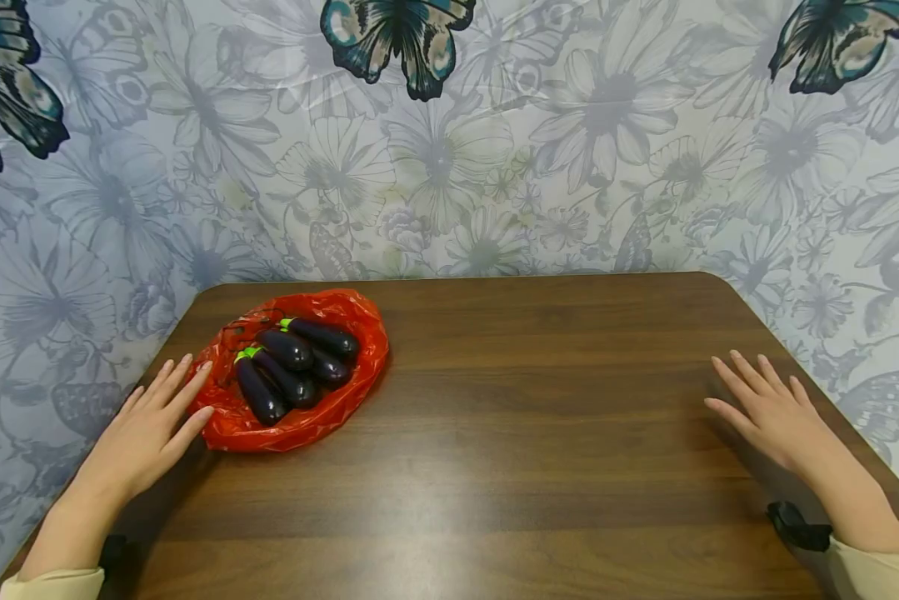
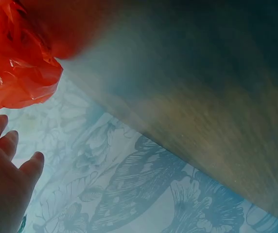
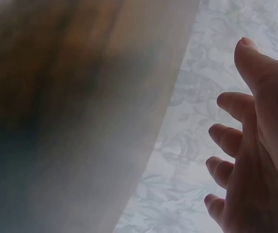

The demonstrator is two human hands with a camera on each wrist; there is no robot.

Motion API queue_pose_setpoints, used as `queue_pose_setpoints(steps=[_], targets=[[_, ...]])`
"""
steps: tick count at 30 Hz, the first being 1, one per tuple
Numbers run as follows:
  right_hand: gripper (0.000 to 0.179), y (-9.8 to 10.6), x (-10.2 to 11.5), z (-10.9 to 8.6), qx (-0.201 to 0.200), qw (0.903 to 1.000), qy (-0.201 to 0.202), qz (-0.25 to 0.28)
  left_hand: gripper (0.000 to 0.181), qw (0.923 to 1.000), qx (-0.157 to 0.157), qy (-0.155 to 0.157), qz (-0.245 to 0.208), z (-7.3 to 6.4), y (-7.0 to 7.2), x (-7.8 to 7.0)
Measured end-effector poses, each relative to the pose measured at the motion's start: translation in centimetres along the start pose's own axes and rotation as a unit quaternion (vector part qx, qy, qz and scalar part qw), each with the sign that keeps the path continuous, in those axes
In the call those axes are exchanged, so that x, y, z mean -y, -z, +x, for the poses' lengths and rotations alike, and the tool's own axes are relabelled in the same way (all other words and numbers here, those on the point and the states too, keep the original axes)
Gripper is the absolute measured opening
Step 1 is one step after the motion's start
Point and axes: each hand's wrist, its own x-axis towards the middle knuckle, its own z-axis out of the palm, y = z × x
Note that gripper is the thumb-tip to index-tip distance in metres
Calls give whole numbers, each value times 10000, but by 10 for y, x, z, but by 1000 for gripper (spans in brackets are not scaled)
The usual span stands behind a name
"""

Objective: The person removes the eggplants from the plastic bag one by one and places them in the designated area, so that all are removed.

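Eggplants (image 1: 287, 383), at least five, dark and glossy, lie heaped in a red plastic bag (image 1: 269, 437) at the far left part of the brown table (image 1: 531, 375) from where you sit. Bright green caps show on some of them, towards the left and back of the pile. Bag's rim is crumpled and spread around them like a shallow nest.

Your left hand (image 1: 152, 429) is at the bag's left side, back of the hand up, fingers extended and slightly spread, grasping nothing. In the head view the fingertips overlap the bag's edge; the left wrist view shows them just beside the red plastic, so can't tell if you touch it.

Your right hand (image 1: 775, 417) is well apart from the bag, by the table's right edge. Fingers fanned out, thumb held away, hand free of any object. Can't tell whether the palm meets the wood.

Pale yellow sleeve (image 1: 876, 571) on your right arm, matching one on the left; black strap (image 1: 797, 527) at your right wrist. Behind the table, wall (image 1: 494, 192) with grey floral print, plus teal-and-black butterflies (image 1: 400, 42) along the top.
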Motion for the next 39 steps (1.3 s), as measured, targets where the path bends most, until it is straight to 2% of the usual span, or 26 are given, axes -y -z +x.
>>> queue_pose_setpoints(steps=[7,14,22,29,33,39], targets=[[70,11,18,25,-189,9988,383,-244,64,10000,-6,35,66,1,8,2],[69,31,66,68,77,9963,819,-242,65,9999,39,-75,133,14,21,-1],[68,33,124,114,21,9875,1569,-133,70,9992,47,-313,260,40,30,-22],[66,24,175,147,-149,9778,2089,-48,76,9964,-162,-811,191,62,33,-44],[64,16,206,167,-278,9684,2462,285,76,9938,-309,-1066,60,77,29,-53],[53,-6,249,195,-515,9529,2649,1381,72,9918,-368,-1200,-253,92,18,-61]])
